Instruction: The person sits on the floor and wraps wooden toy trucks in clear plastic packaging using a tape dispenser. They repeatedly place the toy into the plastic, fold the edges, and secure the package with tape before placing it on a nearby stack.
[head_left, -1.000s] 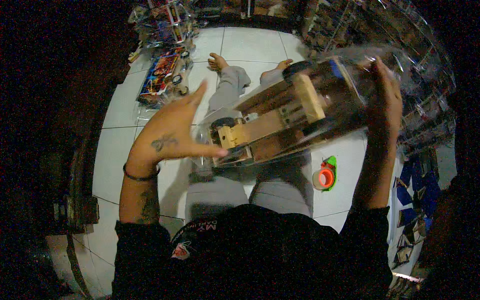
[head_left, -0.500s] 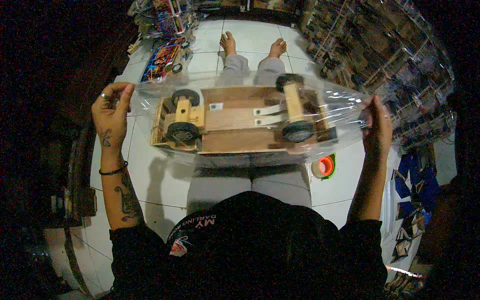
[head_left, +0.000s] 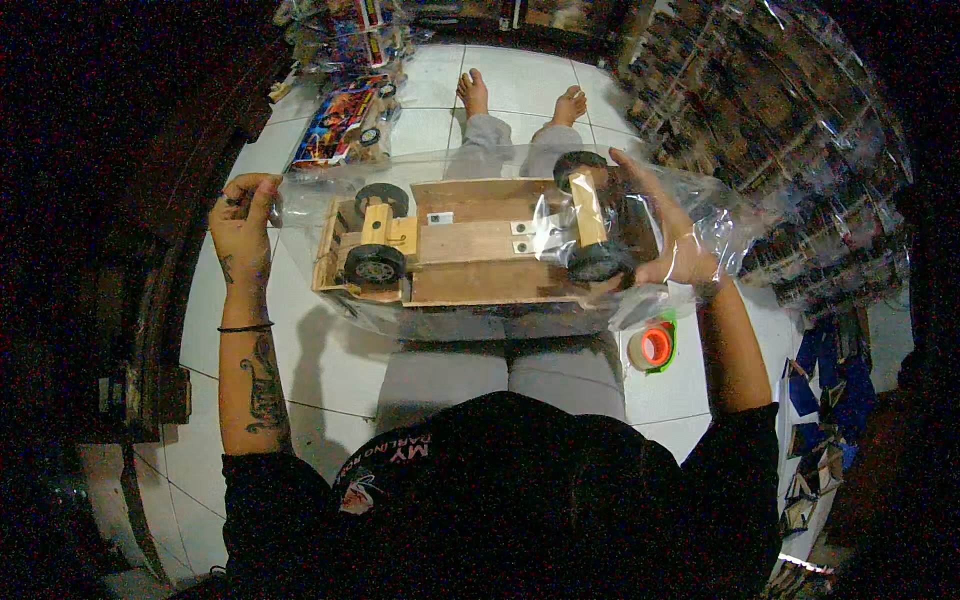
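Observation:
A wooden toy truck (head_left: 480,285) lies upside down inside a clear plastic bag (head_left: 470,325), held up over my lap. Its underside shows, with black wheels on pale wooden axle blocks. My left hand (head_left: 243,225) pinches the bag's left end between thumb and fingers, apart from the truck. At the other end, my right hand (head_left: 680,245) is wrapped round the truck's right end, thumb near the lower wheel and fingers by the upper one. Loose plastic bunches about that hand; whether it is inside the bag or outside, I cannot tell.
A tape roll with an orange core (head_left: 654,346) sits on the white tiled floor (head_left: 660,400) right of my lap. Beyond my left hand lies another wrapped toy truck (head_left: 345,120). Plastic-wrapped goods (head_left: 760,130) are piled at the right, with blue pieces (head_left: 825,370) below.
My right hand has let go of the stretched right end of the bag and moved left onto the truck's end. The plastic there has slackened. My left hand has shifted slightly right.

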